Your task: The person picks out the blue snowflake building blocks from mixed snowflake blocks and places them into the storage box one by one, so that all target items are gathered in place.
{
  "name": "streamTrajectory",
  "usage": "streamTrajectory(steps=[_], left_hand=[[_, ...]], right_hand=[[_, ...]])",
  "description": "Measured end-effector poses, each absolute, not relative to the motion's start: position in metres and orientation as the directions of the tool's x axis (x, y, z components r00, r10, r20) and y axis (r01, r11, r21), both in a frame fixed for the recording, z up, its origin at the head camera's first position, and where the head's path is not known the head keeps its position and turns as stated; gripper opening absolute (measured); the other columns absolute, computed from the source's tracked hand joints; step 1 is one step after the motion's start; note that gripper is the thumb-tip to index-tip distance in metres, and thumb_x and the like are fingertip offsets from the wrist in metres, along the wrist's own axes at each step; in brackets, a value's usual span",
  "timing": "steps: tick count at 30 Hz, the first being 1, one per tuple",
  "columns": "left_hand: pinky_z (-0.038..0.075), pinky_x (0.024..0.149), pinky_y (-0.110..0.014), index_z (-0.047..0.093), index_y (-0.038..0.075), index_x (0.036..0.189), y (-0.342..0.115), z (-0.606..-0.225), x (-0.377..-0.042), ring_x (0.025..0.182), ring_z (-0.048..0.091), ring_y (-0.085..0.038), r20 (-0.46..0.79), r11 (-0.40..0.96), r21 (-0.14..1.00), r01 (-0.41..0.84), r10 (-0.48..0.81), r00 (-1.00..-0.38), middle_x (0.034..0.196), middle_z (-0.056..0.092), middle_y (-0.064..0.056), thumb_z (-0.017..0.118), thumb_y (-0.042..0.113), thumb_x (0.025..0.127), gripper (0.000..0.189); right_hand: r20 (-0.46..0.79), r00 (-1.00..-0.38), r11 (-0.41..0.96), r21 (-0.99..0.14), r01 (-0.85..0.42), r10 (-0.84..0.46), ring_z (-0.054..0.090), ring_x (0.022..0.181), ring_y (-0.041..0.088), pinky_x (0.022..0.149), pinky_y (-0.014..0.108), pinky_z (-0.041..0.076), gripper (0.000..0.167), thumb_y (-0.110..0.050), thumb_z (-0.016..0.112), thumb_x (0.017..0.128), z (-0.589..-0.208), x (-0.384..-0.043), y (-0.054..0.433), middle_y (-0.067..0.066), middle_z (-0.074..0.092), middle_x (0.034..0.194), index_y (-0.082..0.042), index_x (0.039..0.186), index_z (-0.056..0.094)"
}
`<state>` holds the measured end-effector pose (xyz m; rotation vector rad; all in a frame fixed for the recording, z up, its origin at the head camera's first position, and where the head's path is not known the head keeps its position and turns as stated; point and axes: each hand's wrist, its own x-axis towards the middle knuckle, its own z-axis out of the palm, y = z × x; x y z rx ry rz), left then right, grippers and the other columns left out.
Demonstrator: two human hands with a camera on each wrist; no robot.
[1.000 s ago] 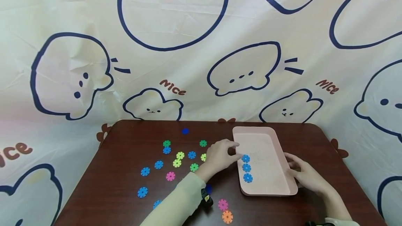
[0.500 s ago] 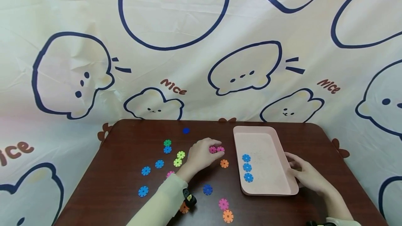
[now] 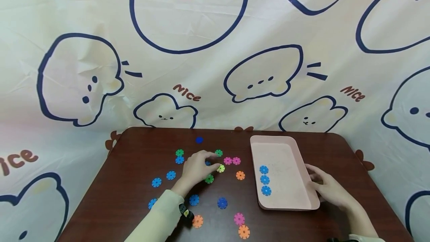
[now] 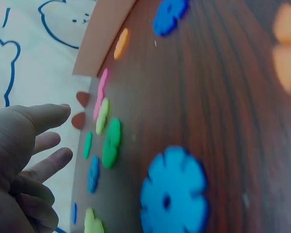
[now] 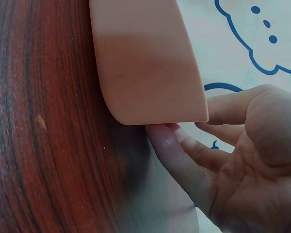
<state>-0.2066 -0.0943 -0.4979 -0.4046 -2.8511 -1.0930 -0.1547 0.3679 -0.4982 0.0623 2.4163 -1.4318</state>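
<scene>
My left hand [image 3: 196,167] hovers over the scattered notched plastic discs, thumb and index finger spread apart. Nothing is between those fingers in the left wrist view. Near its fingertips lie a green disc [image 3: 219,153], a yellow-green disc [image 3: 220,168] and a partly covered blue disc [image 3: 207,163]. A second green disc [image 3: 209,179] lies below the hand. My right hand [image 3: 329,188] holds the right wall of a pale pink tray [image 3: 292,171], thumb and fingers against its side in the right wrist view. Inside the tray, three blue discs [image 3: 264,179] form a column along the left.
Two pink discs [image 3: 232,161] and an orange disc [image 3: 240,175] lie between the left hand and the tray. More discs, including a dark blue disc [image 3: 222,203], are spread over the brown table [image 3: 285,227]. A printed cloth [image 3: 208,70] hangs behind.
My left hand has moved left, from the tray's left edge back over the loose discs, uncovering the pink and orange ones. The right hand and tray stay put.
</scene>
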Motion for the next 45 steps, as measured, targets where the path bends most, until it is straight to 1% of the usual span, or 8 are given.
streamTrajectory(steps=[5, 7, 12, 16, 21, 30, 40, 45], left_hand=[[0.058, 0.073, -0.042, 0.079, 0.016, 0.121, -0.107, -0.506, -0.207, 0.104, 0.069, -0.025, 0.140, 0.750, 0.620, 0.230, 0.183, -0.973, 0.118, 0.073, -0.003, 0.084, 0.036, 0.089, 0.039], [0.058, 0.075, -0.044, 0.079, 0.015, 0.120, -0.111, -0.510, -0.207, 0.104, 0.069, -0.025, 0.142, 0.770, 0.596, 0.228, 0.179, -0.974, 0.118, 0.073, -0.003, 0.085, 0.036, 0.088, 0.039], [0.057, 0.069, -0.044, 0.079, 0.015, 0.119, -0.115, -0.514, -0.208, 0.100, 0.069, -0.027, 0.143, 0.819, 0.530, 0.221, 0.170, -0.975, 0.120, 0.071, -0.005, 0.086, 0.038, 0.086, 0.041], [0.055, 0.065, -0.041, 0.079, 0.013, 0.116, -0.115, -0.514, -0.208, 0.091, 0.068, -0.025, 0.131, 0.847, 0.495, 0.196, 0.150, -0.980, 0.118, 0.068, -0.006, 0.086, 0.039, 0.086, 0.041], [0.053, 0.063, -0.037, 0.080, 0.011, 0.109, -0.115, -0.514, -0.208, 0.082, 0.065, -0.021, 0.109, 0.847, 0.502, 0.174, 0.138, -0.984, 0.114, 0.065, -0.005, 0.086, 0.038, 0.086, 0.036], [0.054, 0.069, -0.041, 0.079, 0.012, 0.105, -0.115, -0.514, -0.211, 0.087, 0.065, -0.023, 0.072, 0.839, 0.523, 0.151, 0.134, -0.988, 0.117, 0.065, -0.003, 0.086, 0.037, 0.087, 0.032], [0.056, 0.075, -0.046, 0.077, 0.012, 0.107, -0.114, -0.515, -0.211, 0.094, 0.067, -0.025, 0.086, 0.832, 0.527, 0.172, 0.149, -0.985, 0.122, 0.067, -0.006, 0.085, 0.035, 0.088, 0.031], [0.056, 0.073, -0.043, 0.075, 0.015, 0.108, -0.113, -0.516, -0.211, 0.092, 0.067, -0.022, 0.107, 0.823, 0.533, 0.196, 0.164, -0.981, 0.112, 0.072, -0.003, 0.086, 0.033, 0.087, 0.029]], right_hand=[[-0.298, -0.946, 0.490, -0.848, 0.201, -0.128, 0.068, 0.096, 0.032, 0.066, 0.049, 0.060, 0.065, -0.004, 0.055, 0.105, -0.499, -0.154, 0.368, 0.031, 0.053, 0.133, -0.004, 0.163, 0.025], [-0.295, -0.947, 0.486, -0.851, 0.201, -0.125, 0.068, 0.096, 0.032, 0.065, 0.050, 0.060, 0.065, -0.004, 0.055, 0.105, -0.499, -0.154, 0.368, 0.030, 0.053, 0.132, -0.005, 0.163, 0.025], [-0.287, -0.949, 0.481, -0.855, 0.193, -0.128, 0.067, 0.097, 0.033, 0.066, 0.050, 0.060, 0.065, -0.004, 0.054, 0.105, -0.498, -0.153, 0.368, 0.030, 0.053, 0.131, -0.004, 0.163, 0.025], [-0.286, -0.949, 0.479, -0.857, 0.192, -0.131, 0.067, 0.097, 0.033, 0.065, 0.050, 0.060, 0.065, -0.004, 0.055, 0.105, -0.498, -0.153, 0.367, 0.030, 0.054, 0.131, -0.004, 0.163, 0.025], [-0.288, -0.948, 0.465, -0.864, 0.196, -0.137, 0.068, 0.098, 0.034, 0.066, 0.050, 0.060, 0.065, -0.004, 0.055, 0.105, -0.499, -0.153, 0.368, 0.031, 0.053, 0.133, -0.004, 0.163, 0.024], [-0.286, -0.950, 0.481, -0.855, 0.195, -0.123, 0.067, 0.100, 0.033, 0.067, 0.050, 0.060, 0.064, -0.007, 0.055, 0.106, -0.501, -0.153, 0.369, 0.029, 0.052, 0.133, -0.003, 0.163, 0.025], [-0.288, -0.947, 0.446, -0.873, 0.197, -0.145, 0.069, 0.098, 0.034, 0.067, 0.051, 0.060, 0.066, -0.007, 0.056, 0.106, -0.501, -0.152, 0.370, 0.031, 0.052, 0.134, -0.003, 0.163, 0.022], [-0.288, -0.948, 0.469, -0.861, 0.195, -0.133, 0.068, 0.098, 0.033, 0.066, 0.050, 0.060, 0.065, -0.007, 0.056, 0.106, -0.500, -0.153, 0.369, 0.030, 0.052, 0.133, -0.003, 0.163, 0.024]])
